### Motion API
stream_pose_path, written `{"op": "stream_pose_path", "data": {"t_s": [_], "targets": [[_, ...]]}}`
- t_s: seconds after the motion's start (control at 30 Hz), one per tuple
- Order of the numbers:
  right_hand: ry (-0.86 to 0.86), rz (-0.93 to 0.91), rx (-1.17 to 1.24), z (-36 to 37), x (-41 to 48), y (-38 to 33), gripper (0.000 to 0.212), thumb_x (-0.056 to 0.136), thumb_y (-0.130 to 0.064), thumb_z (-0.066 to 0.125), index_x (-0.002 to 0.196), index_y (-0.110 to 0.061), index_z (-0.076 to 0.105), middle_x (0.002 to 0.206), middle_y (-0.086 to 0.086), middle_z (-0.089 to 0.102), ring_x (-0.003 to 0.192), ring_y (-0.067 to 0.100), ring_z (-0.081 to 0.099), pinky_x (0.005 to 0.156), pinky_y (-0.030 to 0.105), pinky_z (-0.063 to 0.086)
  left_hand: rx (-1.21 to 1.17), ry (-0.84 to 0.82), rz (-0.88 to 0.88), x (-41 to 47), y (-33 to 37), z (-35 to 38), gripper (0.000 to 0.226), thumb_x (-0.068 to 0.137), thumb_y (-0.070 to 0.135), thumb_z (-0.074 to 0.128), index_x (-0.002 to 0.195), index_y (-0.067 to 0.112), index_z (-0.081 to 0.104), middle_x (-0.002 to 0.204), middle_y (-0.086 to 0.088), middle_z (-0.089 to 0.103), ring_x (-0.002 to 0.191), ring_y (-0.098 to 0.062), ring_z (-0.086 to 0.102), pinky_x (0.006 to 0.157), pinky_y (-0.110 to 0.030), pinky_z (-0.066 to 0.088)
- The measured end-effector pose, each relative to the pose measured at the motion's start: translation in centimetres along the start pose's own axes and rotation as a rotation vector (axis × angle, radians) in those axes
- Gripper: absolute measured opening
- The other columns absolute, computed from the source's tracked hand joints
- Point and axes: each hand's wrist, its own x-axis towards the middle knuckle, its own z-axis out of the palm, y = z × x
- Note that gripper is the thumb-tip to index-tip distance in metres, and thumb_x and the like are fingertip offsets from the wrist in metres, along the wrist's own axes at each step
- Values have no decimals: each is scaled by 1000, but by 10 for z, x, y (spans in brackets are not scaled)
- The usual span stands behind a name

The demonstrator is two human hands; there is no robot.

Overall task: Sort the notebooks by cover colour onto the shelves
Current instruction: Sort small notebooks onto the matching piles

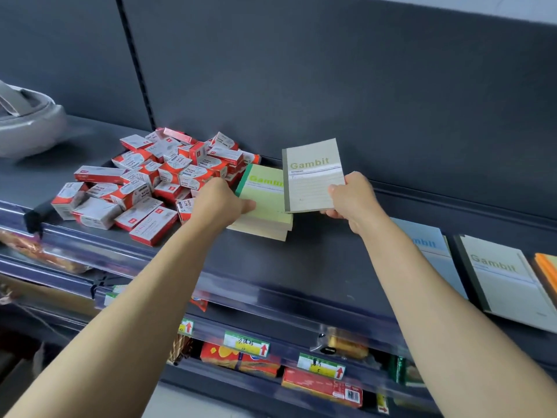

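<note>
Head view, mid-frame: right grip (351,196) pinches the seemingly light, bendy grey notebook (313,179) by its lower corner; left grip (223,202) clasps an edge of the heavier-looking green stack (266,203).

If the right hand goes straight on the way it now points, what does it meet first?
Probably the back panel; the right hand with its grey notebook points there, though depth is unclear.

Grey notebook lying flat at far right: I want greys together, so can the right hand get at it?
Probably not yet: the right hand grips a second grey notebook. Freed, it should reach the flat grey notebook; only the blue notebook lies between.
</note>
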Motion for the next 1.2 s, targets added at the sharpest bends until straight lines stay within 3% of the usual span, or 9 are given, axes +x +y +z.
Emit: {"op": "stream_pose_path", "data": {"t_s": [0.23,0.4,0.57,0.67,0.8,0.9,0.97,1.07,1.2], "targets": [[75,-59,34,-23,-14,3,11,97,-5,41,107,-7,45,111,8,59,86,26,65,37,14,41,172,171,34,-7,11,-4,26,83,16,68,98,2,53,91,-13,55,84,-31,51,65,-34,36],[181,-79,10,-64,-22,13,7,97,-5,39,100,-10,42,106,5,57,87,24,63,37,13,42,-38,234,77,-8,35,2,26,82,9,55,105,-4,56,96,-19,65,86,-39,63,70,-40,53],[406,-62,-80,-134,-24,41,10,96,-8,38,102,-11,46,100,-1,56,90,20,59,73,38,58,-271,76,153,-38,83,41,24,83,8,58,105,-1,53,99,-17,65,83,-36,66,75,-50,57],[497,-41,-58,-181,-31,59,10,97,-6,38,102,-12,45,102,-1,55,93,20,59,64,28,55,-307,-19,180,-61,108,70,18,85,8,58,100,1,53,91,-14,65,78,-34,67,73,-50,57],[582,17,-36,-229,-39,83,14,95,-4,36,102,-9,46,103,2,56,91,22,61,58,28,55,-271,-117,213,-88,134,103,16,88,8,57,101,1,61,82,-14,67,53,-22,61,43,-25,49],[622,40,-8,-256,-43,101,17,93,-3,35,104,-8,48,104,3,58,91,21,60,54,25,51,-290,-173,194,-104,146,124,5,88,6,57,85,2,60,75,-11,65,64,-28,67,67,-38,59],[638,63,-5,-276,-45,111,21,92,-2,35,105,-6,50,105,4,60,90,23,62,51,22,48,-290,-187,178,-113,153,137,20,89,4,56,70,8,52,69,-7,62,63,-28,66,64,-33,59],[637,100,-37,-301,-44,125,26,89,-1,34,107,-3,53,107,7,62,86,26,64,43,21,44,-309,-202,153,-125,163,152,25,91,4,55,68,10,47,68,-3,58,60,-24,65,57,-28,56],[599,112,-47,-320,-44,139,28,89,1,33,108,-1,54,109,7,63,90,26,65,51,25,51,-312,-194,130,-138,172,168,24,92,5,55,70,10,48,74,-6,62,65,-25,68,61,-30,57]]}}
